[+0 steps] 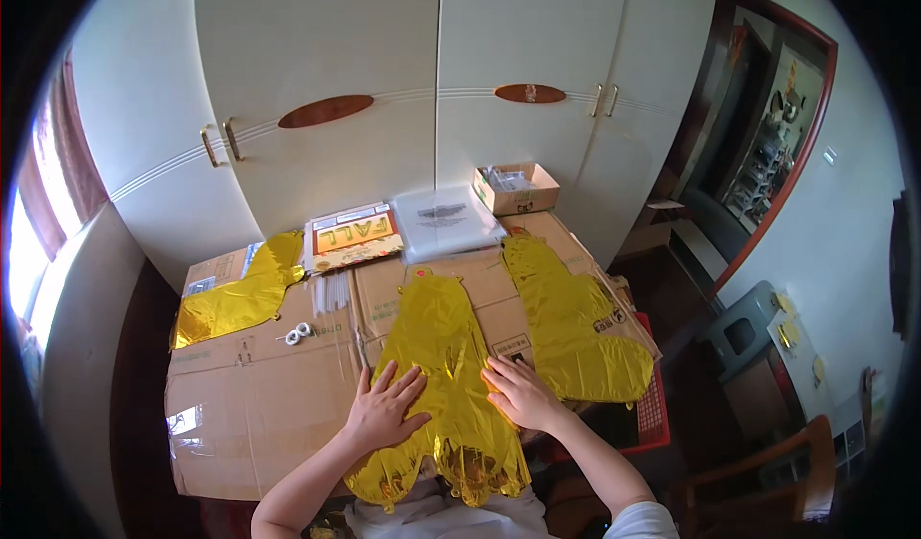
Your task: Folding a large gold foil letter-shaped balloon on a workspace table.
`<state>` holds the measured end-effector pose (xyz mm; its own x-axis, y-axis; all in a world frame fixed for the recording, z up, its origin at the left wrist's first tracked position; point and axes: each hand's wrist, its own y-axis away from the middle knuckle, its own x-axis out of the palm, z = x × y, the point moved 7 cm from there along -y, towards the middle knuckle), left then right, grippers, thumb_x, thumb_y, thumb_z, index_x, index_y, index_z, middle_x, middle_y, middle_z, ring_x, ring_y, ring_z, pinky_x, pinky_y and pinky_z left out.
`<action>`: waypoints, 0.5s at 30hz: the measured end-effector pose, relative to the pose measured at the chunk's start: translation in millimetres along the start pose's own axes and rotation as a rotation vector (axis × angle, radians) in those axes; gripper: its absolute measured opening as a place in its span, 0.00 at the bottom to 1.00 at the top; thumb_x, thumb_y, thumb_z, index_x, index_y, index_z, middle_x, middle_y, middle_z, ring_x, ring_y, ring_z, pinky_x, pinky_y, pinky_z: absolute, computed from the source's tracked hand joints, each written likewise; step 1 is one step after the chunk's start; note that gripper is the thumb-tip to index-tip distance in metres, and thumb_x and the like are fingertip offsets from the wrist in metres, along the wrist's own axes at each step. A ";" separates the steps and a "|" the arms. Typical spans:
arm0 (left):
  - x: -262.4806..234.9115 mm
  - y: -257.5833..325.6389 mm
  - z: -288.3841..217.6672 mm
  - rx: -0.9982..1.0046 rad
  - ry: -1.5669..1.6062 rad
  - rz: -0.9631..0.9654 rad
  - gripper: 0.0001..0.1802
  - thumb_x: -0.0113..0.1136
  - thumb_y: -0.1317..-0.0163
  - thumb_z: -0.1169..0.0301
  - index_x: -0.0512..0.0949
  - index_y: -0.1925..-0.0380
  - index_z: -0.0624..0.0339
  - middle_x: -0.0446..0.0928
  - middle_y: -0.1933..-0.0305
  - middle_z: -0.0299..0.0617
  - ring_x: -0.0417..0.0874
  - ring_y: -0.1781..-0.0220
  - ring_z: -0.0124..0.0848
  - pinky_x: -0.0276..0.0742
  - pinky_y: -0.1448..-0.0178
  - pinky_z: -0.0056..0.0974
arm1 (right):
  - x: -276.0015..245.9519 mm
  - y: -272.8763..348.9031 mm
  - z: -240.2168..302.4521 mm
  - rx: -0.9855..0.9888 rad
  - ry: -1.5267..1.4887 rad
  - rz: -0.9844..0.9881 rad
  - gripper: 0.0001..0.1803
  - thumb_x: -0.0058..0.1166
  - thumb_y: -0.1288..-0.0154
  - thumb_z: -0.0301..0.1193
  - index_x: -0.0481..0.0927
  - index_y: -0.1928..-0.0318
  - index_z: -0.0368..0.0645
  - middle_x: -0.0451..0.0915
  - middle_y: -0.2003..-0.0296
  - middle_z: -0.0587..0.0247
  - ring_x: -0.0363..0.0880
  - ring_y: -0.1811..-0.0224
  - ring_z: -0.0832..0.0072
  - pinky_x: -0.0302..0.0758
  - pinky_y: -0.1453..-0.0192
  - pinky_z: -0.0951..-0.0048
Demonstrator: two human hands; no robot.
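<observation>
A flat gold foil balloon [443, 347], shaped much like a letter A, lies in front of me, its crinkled lower end by my lap. On its left edge rests my left hand [386, 411], palm down with the fingers spread. My right hand [521, 392] lies along the opposite edge, fingers stretched out and touching the foil. To the right is a second gold foil balloon [574, 333], bent like an L or a boot. Another gold foil balloon [240, 294] of similar shape lies at the far left.
Flattened cardboard [259, 414] covers the work surface. At its back are printed packages [353, 237], a stack of clear plastic bags [446, 224] and a small open box [523, 194]. Thin clear straws [331, 292] and white ribbon rolls [299, 333] lie left of centre. A red basket [654, 405] stands at right.
</observation>
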<state>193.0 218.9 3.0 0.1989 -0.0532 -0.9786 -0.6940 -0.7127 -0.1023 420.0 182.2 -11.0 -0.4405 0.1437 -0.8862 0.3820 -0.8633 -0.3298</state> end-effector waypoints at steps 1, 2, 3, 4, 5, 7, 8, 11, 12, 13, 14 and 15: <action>-1.9 0.0 -1.4 -0.001 -0.004 0.001 0.40 0.52 0.38 0.40 0.65 0.31 0.50 0.62 0.26 0.39 0.54 0.23 0.48 0.42 0.25 0.68 | 0.6 -0.2 0.3 -0.005 0.028 0.013 0.26 0.49 0.29 0.41 0.71 0.37 0.40 0.67 0.33 0.50 0.62 0.29 0.54 0.59 0.28 0.53; -0.6 0.1 -1.7 0.000 -0.009 -0.001 0.40 0.53 0.39 0.39 0.65 0.31 0.46 0.61 0.26 0.41 0.55 0.23 0.50 0.42 0.26 0.68 | 1.4 -0.1 0.8 -0.010 0.056 0.027 0.26 0.50 0.29 0.42 0.71 0.37 0.40 0.67 0.33 0.50 0.62 0.29 0.55 0.59 0.28 0.53; -1.5 -0.1 -2.8 0.003 -0.018 0.007 0.39 0.51 0.39 0.38 0.65 0.31 0.44 0.61 0.26 0.41 0.54 0.23 0.50 0.42 0.26 0.68 | 1.6 -1.0 1.4 -0.020 0.084 0.039 0.26 0.50 0.29 0.42 0.71 0.37 0.41 0.66 0.33 0.50 0.61 0.29 0.55 0.59 0.28 0.54; -3.7 -0.2 -4.3 0.006 -0.027 0.014 0.39 0.50 0.39 0.37 0.66 0.31 0.42 0.61 0.26 0.41 0.54 0.23 0.50 0.41 0.25 0.68 | 0.8 -0.6 0.9 -0.019 0.087 0.043 0.27 0.50 0.29 0.43 0.71 0.37 0.41 0.66 0.33 0.50 0.61 0.29 0.55 0.59 0.28 0.54; -4.0 -0.2 -5.2 0.009 -0.036 0.022 0.39 0.49 0.38 0.36 0.66 0.31 0.41 0.60 0.26 0.41 0.54 0.23 0.50 0.41 0.25 0.69 | 0.2 0.0 0.5 -0.018 0.090 0.049 0.27 0.50 0.29 0.43 0.71 0.37 0.41 0.66 0.33 0.50 0.61 0.29 0.56 0.59 0.28 0.54; -1.9 0.3 -3.1 0.012 -0.035 0.008 0.38 0.49 0.39 0.35 0.66 0.32 0.37 0.60 0.26 0.42 0.54 0.23 0.51 0.41 0.26 0.69 | 0.0 -0.6 0.9 -0.020 0.095 0.056 0.27 0.50 0.29 0.44 0.71 0.36 0.42 0.66 0.33 0.50 0.61 0.28 0.56 0.58 0.28 0.54; -1.1 0.6 -2.6 0.013 -0.035 0.001 0.38 0.49 0.39 0.35 0.67 0.32 0.36 0.60 0.26 0.42 0.54 0.23 0.51 0.41 0.26 0.69 | 0.2 -0.9 1.4 -0.021 0.099 0.058 0.27 0.50 0.29 0.44 0.71 0.36 0.42 0.66 0.33 0.50 0.61 0.28 0.57 0.58 0.28 0.54; -0.9 -0.4 -3.9 0.024 -0.063 0.013 0.37 0.48 0.39 0.34 0.67 0.32 0.33 0.59 0.25 0.42 0.54 0.23 0.52 0.42 0.26 0.70 | 0.1 -0.6 0.6 -0.019 0.097 0.074 0.29 0.51 0.30 0.44 0.69 0.35 0.42 0.65 0.32 0.50 0.60 0.28 0.55 0.58 0.27 0.54; -1.5 -0.5 -4.6 0.030 -0.076 0.015 0.37 0.47 0.39 0.33 0.67 0.32 0.32 0.59 0.25 0.42 0.54 0.23 0.52 0.42 0.26 0.70 | 0.0 -0.7 0.4 -0.019 0.095 0.080 0.30 0.51 0.30 0.44 0.68 0.34 0.42 0.64 0.32 0.50 0.60 0.28 0.55 0.58 0.27 0.53; -2.2 -0.5 -5.3 0.037 -0.089 0.017 0.37 0.47 0.39 0.33 0.67 0.32 0.31 0.59 0.25 0.42 0.54 0.23 0.52 0.42 0.26 0.70 | 0.7 -0.5 -0.3 -0.019 0.093 0.084 0.30 0.51 0.30 0.44 0.68 0.34 0.42 0.64 0.31 0.50 0.59 0.27 0.55 0.58 0.27 0.53; -2.6 -0.7 -6.2 0.045 -0.102 0.019 0.37 0.46 0.39 0.32 0.66 0.32 0.30 0.59 0.25 0.42 0.54 0.23 0.53 0.42 0.26 0.70 | 1.9 -0.4 -1.5 -0.018 0.091 0.088 0.30 0.51 0.30 0.44 0.67 0.33 0.42 0.64 0.31 0.50 0.59 0.27 0.54 0.57 0.27 0.53; -2.3 -1.0 -6.2 0.046 -0.102 0.022 0.38 0.46 0.39 0.32 0.66 0.32 0.30 0.59 0.25 0.42 0.54 0.23 0.53 0.42 0.26 0.70 | 1.6 -0.8 -1.5 -0.017 0.090 0.094 0.31 0.51 0.30 0.44 0.67 0.33 0.42 0.63 0.31 0.50 0.58 0.27 0.54 0.57 0.27 0.53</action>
<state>197.6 215.4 6.5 0.1135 0.0050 -0.9935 -0.7291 -0.6789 -0.0867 420.2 183.9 -12.6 -0.3279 0.1062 -0.9387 0.4319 -0.8669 -0.2490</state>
